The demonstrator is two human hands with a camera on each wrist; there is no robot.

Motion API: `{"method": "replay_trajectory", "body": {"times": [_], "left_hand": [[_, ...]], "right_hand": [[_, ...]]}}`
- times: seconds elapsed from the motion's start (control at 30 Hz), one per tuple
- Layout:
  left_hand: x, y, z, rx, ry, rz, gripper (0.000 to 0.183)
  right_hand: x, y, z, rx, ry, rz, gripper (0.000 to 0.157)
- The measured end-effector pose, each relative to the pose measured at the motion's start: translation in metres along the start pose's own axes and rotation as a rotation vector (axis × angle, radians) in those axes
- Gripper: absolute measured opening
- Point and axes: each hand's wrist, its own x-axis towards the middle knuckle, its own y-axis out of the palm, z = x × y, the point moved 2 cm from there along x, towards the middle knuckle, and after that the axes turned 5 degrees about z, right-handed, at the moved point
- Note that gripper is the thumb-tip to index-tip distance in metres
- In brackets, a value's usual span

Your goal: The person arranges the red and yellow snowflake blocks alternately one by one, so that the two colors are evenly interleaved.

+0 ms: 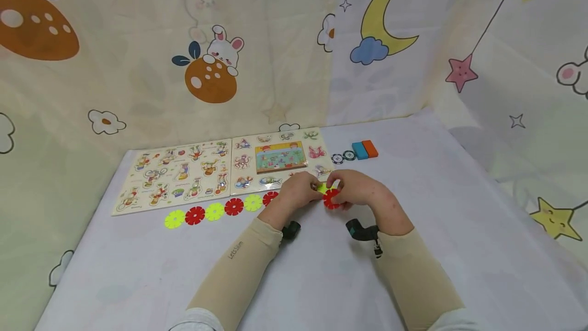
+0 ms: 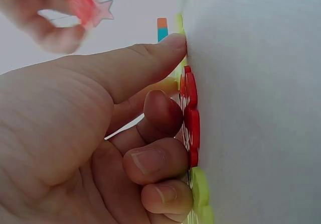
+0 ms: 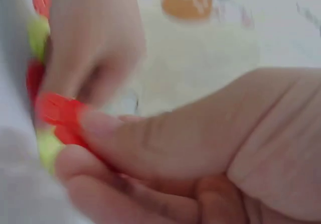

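Observation:
My right hand (image 1: 360,188) pinches a red notched plastic disc (image 1: 331,199) between thumb and fingers, above the table. In the right wrist view this red disc (image 3: 57,108) sticks out past the thumb tip. My left hand (image 1: 297,190) is at the right end of a row of alternating yellow-green and red discs. Its thumb and index finger hold the end yellow-green disc (image 1: 322,188) down at the table, while the other fingers curl beside a red disc (image 2: 191,113) and another yellow-green disc (image 2: 200,189). The left hand partly hides the row.
Behind the row lie two picture puzzle boards (image 1: 184,172), the right one bearing a small colourful picture panel (image 1: 280,157). Farther right are two black-and-white round chips (image 1: 349,155), a blue block (image 1: 360,150) and an orange block (image 1: 369,148). A printed cloth (image 1: 285,55) hangs behind the table.

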Motion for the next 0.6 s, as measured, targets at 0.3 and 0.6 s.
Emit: {"method": "replay_trajectory", "body": {"times": [0.3, 0.6], "left_hand": [[-0.002, 0.003, -0.001, 0.012, -0.028, 0.011, 0.037], [-0.002, 0.001, -0.003, 0.029, -0.021, 0.007, 0.037]], "right_hand": [[0.032, -0.019, -0.051, 0.047, 0.174, -0.188, 0.044], [0.037, -0.018, -0.053, -0.026, 0.188, -0.136, 0.049]]}}
